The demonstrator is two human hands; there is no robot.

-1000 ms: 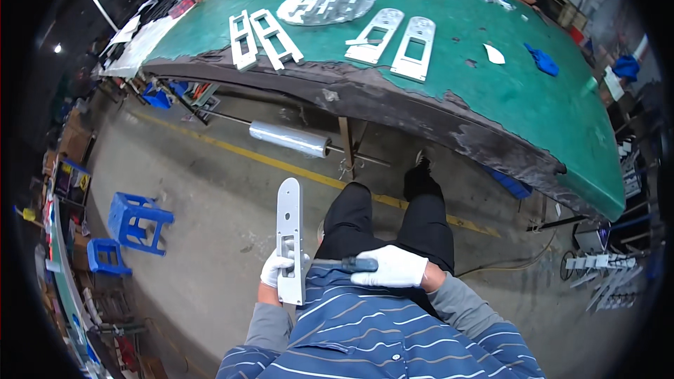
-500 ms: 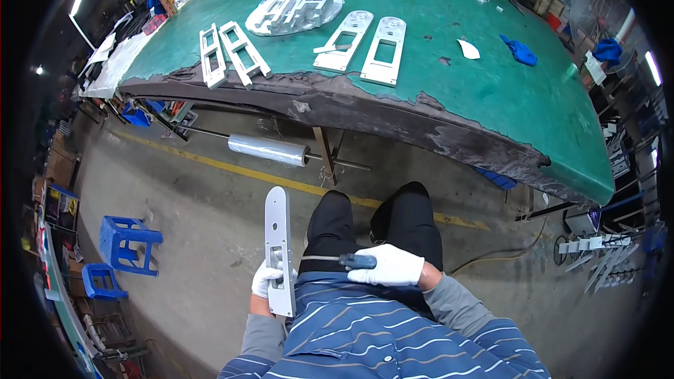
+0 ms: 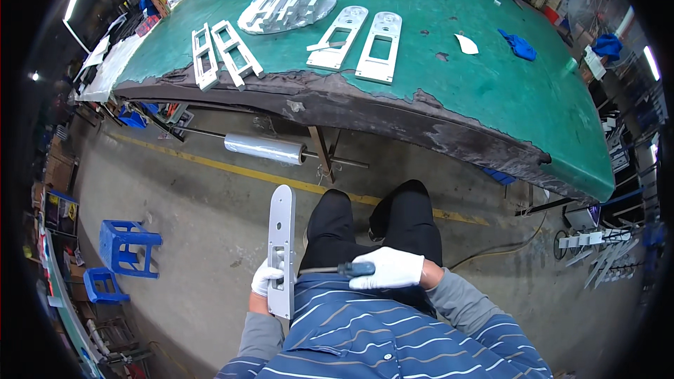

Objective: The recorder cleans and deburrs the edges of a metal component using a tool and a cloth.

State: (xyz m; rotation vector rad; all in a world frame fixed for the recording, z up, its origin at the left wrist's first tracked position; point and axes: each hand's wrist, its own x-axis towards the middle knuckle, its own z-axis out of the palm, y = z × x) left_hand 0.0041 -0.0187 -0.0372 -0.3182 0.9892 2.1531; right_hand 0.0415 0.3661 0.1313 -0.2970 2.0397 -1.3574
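Observation:
My left hand [image 3: 264,279], in a white glove, is closed around a long silver metal plate [image 3: 281,217]. The plate stands lengthwise away from me, with a rounded far end, a round hole and a rectangular cutout; some of my fingers show through the cutout. In my gloved right hand [image 3: 393,269] is a screwdriver [image 3: 357,269], gripped by its dark blue handle. Its thin shaft lies across my lap and points left at the plate's side edge. Whether the tip touches the plate I cannot tell.
Ahead is a green-topped table [image 3: 449,105] with a torn, dark front edge. On it lie two slotted plates [image 3: 378,63], two ladder-like frames [image 3: 205,63], a plastic-wrapped bundle [image 3: 288,8] and a blue cloth [image 3: 518,45]. A film roll [image 3: 263,148] hangs underneath. Blue stools [image 3: 130,247] stand left.
The view has shifted slightly, so the table and its parts sit a little further left and up. Both hands keep their holds on the plate and the screwdriver.

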